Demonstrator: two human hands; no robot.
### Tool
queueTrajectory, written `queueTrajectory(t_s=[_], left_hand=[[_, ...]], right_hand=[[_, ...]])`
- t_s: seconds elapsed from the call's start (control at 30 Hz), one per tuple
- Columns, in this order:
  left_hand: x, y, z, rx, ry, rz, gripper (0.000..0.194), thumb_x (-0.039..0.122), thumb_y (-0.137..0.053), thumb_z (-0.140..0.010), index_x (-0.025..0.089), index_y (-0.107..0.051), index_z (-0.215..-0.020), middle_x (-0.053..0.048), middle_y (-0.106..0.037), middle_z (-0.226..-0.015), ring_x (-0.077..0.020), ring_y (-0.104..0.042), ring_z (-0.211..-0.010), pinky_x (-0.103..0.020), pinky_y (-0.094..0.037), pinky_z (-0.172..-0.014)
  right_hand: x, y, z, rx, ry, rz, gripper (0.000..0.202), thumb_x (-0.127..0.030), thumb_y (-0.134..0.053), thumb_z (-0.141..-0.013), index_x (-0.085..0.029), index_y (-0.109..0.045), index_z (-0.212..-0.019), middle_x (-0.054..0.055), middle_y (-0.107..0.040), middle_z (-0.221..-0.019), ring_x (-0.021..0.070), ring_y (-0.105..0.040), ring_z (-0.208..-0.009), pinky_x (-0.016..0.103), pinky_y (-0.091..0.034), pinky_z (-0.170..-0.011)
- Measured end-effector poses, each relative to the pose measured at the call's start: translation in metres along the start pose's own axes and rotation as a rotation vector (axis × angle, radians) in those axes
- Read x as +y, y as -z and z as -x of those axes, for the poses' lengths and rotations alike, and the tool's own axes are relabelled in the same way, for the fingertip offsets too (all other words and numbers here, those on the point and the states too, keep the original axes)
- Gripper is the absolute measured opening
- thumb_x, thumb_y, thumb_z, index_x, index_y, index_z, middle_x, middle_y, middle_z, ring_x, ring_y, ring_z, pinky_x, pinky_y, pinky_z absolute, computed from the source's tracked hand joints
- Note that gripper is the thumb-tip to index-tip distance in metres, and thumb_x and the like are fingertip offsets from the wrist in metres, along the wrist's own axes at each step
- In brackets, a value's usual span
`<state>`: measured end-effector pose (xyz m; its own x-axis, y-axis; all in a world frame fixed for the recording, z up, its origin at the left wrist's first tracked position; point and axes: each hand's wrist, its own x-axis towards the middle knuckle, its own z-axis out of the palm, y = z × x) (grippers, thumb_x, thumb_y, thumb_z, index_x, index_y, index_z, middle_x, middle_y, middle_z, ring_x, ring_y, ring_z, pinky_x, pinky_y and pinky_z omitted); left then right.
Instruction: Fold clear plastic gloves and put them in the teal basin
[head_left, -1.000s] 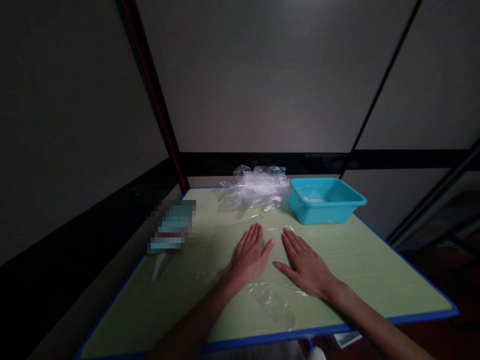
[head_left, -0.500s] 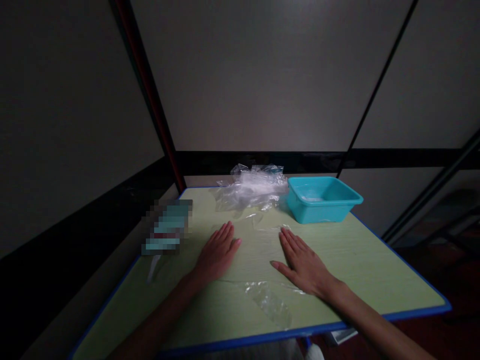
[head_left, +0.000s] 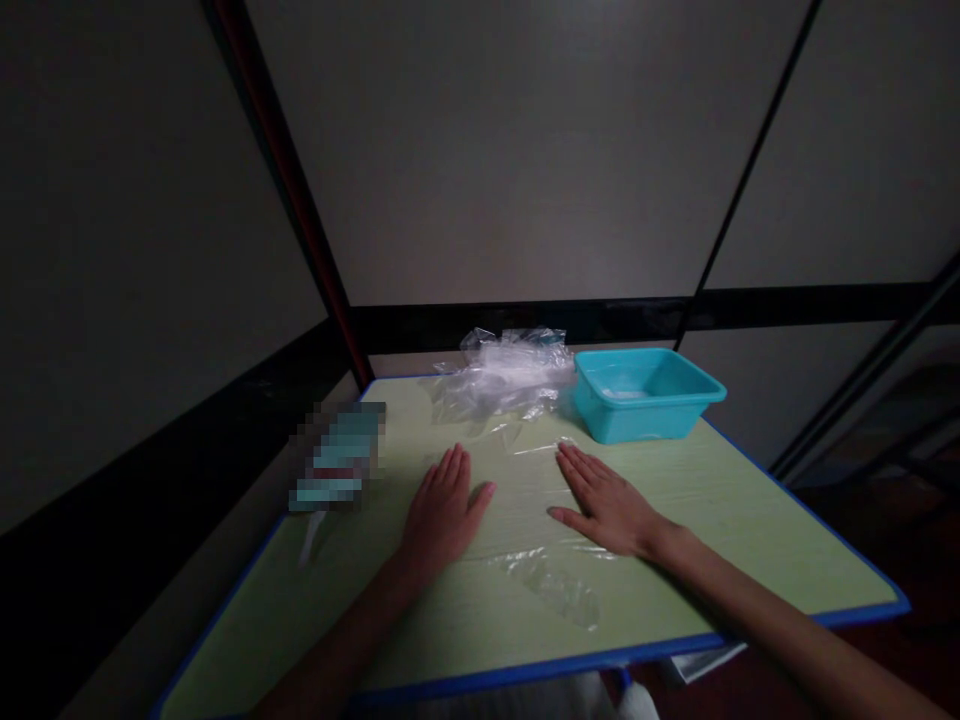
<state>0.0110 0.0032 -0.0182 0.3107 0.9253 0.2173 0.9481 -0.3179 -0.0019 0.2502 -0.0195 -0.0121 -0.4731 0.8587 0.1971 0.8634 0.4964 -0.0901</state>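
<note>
A clear plastic bag [head_left: 517, 515] lies flat on the pale green table [head_left: 720, 540], its crinkled near part toward the table's front edge. On its left side my left hand [head_left: 442, 510] rests palm down, fingers stretched out and thumb apart. My right hand [head_left: 604, 500] lies flat on the bag's right side, thumb pointing inward. Neither hand grips anything. Beyond them, a heap of crumpled clear plastic bags [head_left: 510, 375] sits at the back of the table.
A turquoise basin [head_left: 645, 422] with something clear inside stands at the back right. A pixelated item [head_left: 341, 455] is at the left edge, with a whitish strip below it. A wall rises behind the table, which has a blue rim.
My right hand has slid slightly away from me across the plastic. My left hand has shifted a little to the right, its thumb spread wider. The bag's near part has moved slightly.
</note>
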Motion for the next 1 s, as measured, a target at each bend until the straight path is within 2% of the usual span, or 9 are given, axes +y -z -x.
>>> queueTrajectory(t_s=[0.27,0.4,0.53,0.67,0.83,0.9,1.0], left_hand=[[0.004,-0.001,0.001,0.017,0.019,-0.010,0.066,0.050,-0.031,-0.083,0.001,-0.033,-0.127,-0.017,-0.030,-0.135,-0.0253,-0.024,-0.126,-0.037,-0.023,-0.101],[0.005,0.000,0.001,0.026,0.019,0.000,0.067,0.052,-0.032,-0.082,0.001,-0.033,-0.126,-0.018,-0.031,-0.134,-0.0261,-0.024,-0.125,-0.038,-0.025,-0.101],[0.005,0.001,0.001,0.033,0.017,0.020,0.066,0.051,-0.033,-0.082,0.002,-0.034,-0.126,-0.018,-0.032,-0.134,-0.0264,-0.024,-0.125,-0.039,-0.026,-0.100],[0.005,0.001,0.001,0.040,0.012,0.027,0.066,0.051,-0.032,-0.082,0.002,-0.034,-0.126,-0.018,-0.031,-0.134,-0.0266,-0.024,-0.125,-0.039,-0.025,-0.100],[0.007,0.002,0.001,0.041,0.023,0.026,0.065,0.050,-0.033,-0.082,0.001,-0.033,-0.126,-0.018,-0.031,-0.135,-0.0261,-0.024,-0.126,-0.039,-0.025,-0.100],[0.007,0.003,0.001,0.033,0.026,0.023,0.065,0.049,-0.033,-0.082,0.001,-0.034,-0.126,-0.017,-0.031,-0.135,-0.0260,-0.024,-0.126,-0.038,-0.025,-0.101],[0.007,0.003,0.001,0.035,0.023,0.021,0.064,0.049,-0.033,-0.083,0.001,-0.034,-0.126,-0.017,-0.031,-0.134,-0.0259,-0.024,-0.126,-0.038,-0.025,-0.101]], right_hand=[[0.007,-0.003,0.002,0.005,0.024,0.000,0.078,-0.059,-0.028,-0.081,-0.002,-0.021,-0.133,0.017,-0.017,-0.138,0.0233,-0.013,-0.128,0.038,-0.020,-0.104],[0.019,-0.002,0.014,0.057,0.037,-0.013,0.072,-0.055,-0.032,-0.083,-0.009,-0.015,-0.135,0.012,-0.014,-0.140,0.0222,-0.011,-0.128,0.039,-0.020,-0.104],[0.021,0.009,0.026,0.090,-0.013,-0.096,0.067,-0.048,-0.034,-0.085,-0.014,-0.008,-0.137,0.009,-0.010,-0.141,0.0216,-0.011,-0.128,0.041,-0.020,-0.104],[-0.009,0.022,0.023,0.173,-0.094,-0.190,0.060,-0.042,-0.029,-0.088,-0.017,-0.005,-0.137,0.006,-0.010,-0.142,0.0207,-0.011,-0.128,0.042,-0.022,-0.103],[-0.060,0.016,0.013,0.055,0.002,-0.155,0.063,-0.044,-0.031,-0.087,-0.009,-0.014,-0.136,0.012,-0.012,-0.141,0.0212,-0.010,-0.129,0.038,-0.022,-0.104],[-0.069,0.009,0.015,0.023,0.027,-0.134,0.063,-0.044,-0.031,-0.087,-0.008,-0.015,-0.135,0.013,-0.012,-0.140,0.0217,-0.010,-0.128,0.038,-0.022,-0.104],[-0.070,0.003,0.021,0.020,0.035,-0.093,0.062,-0.043,-0.033,-0.086,-0.008,-0.017,-0.135,0.012,-0.014,-0.140,0.0226,-0.011,-0.128,0.039,-0.023,-0.103]])
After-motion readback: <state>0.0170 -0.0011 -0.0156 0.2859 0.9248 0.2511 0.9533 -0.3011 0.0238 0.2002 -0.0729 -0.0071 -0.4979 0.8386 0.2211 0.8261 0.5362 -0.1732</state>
